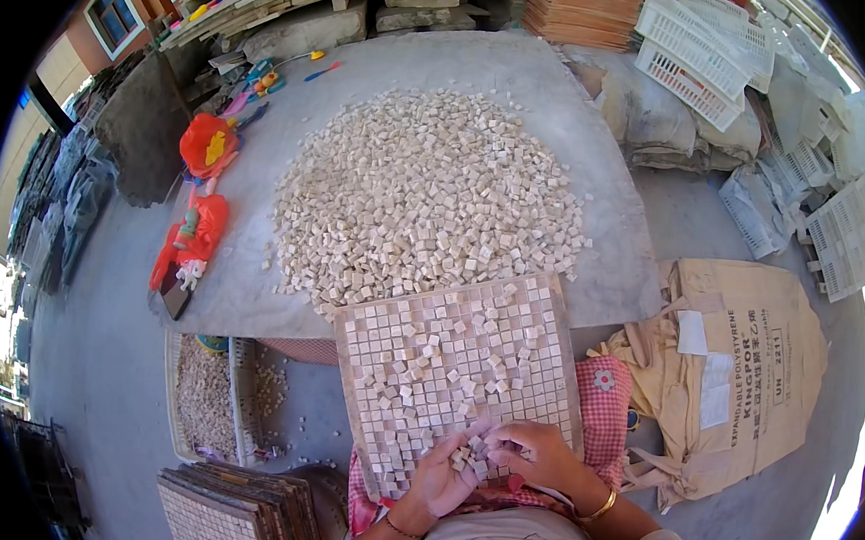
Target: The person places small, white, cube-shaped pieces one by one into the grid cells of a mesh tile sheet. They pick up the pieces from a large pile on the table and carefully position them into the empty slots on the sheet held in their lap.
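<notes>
A shallow grid tray (353, 395) rests tilted between my body and the table edge. Small pale stone cubes fill many of its cells, and several loose cubes lie on top. Cupped over the tray's near edge, my left hand (441, 479) holds a few stone cubes (471, 457). My right hand (542, 456) is beside it, fingers bent and closed over those cubes; whatever sits between its fingertips is hidden. Beyond the tray, a broad heap of stone cubes (428, 189) covers the middle of the grey table (622, 283).
A white plastic basket (237, 382) of small stones stands below left, behind a stack of mosaic-filled trays (205, 515). Orange-red bags (205, 224) and a phone (176, 302) lie along the table's left edge. A tan sack (755, 393) lies right; white crates (691, 82) are stacked behind.
</notes>
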`<state>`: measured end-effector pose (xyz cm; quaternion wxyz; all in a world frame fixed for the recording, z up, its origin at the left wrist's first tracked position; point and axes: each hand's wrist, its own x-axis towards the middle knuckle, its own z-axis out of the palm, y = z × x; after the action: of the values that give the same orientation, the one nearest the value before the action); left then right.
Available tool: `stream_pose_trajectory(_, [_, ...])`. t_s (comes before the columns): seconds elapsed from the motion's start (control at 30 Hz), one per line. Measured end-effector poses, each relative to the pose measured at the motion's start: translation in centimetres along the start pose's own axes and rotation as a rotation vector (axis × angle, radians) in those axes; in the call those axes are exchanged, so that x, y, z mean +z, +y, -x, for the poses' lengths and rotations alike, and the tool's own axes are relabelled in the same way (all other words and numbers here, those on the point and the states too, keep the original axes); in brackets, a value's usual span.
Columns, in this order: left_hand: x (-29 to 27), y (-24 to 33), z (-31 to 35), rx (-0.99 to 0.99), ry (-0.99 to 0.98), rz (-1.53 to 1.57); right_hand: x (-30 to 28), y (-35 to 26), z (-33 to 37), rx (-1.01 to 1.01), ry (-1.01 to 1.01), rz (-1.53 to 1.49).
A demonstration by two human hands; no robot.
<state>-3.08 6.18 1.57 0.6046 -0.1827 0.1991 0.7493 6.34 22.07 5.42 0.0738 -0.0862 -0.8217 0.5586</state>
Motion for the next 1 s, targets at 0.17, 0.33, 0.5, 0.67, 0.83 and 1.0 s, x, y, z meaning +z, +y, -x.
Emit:
stream_pose_trajectory(0.17, [0.4,0.1,0.1,-0.022,-0.047,0.076,-1.2,1.7,-2.5,0.023,0.198,0.146])
stream_pose_trajectory(0.33, [0.5,0.4,0.4,-0.035,-0.108,0.188,-0.6,3.4,-6.3,-0.054,0.359,0.426])
stream_pose_trajectory(0.5, [-0.4,1.1,0.4,-0.116,-0.311,0.418,0.0,4.8,-8.1,-0.087,0.362,0.636])
stream_pose_trajectory(0.67, [-0.7,1.3,0.5,-0.081,-0.303,0.420,-0.4,3.8,-6.0,-0.070,0.270,0.438])
stream_pose_trajectory(0.83, [0.9,1.4,0.4,0.026,-0.114,0.241,-0.8,0.8,-3.3,-0.043,0.222,0.306])
stream_pose_trajectory(1.0, [0.0,1.2,-0.1,0.025,-0.070,0.199,1.0,-1.6,-2.6,-0.065,0.114,0.296])
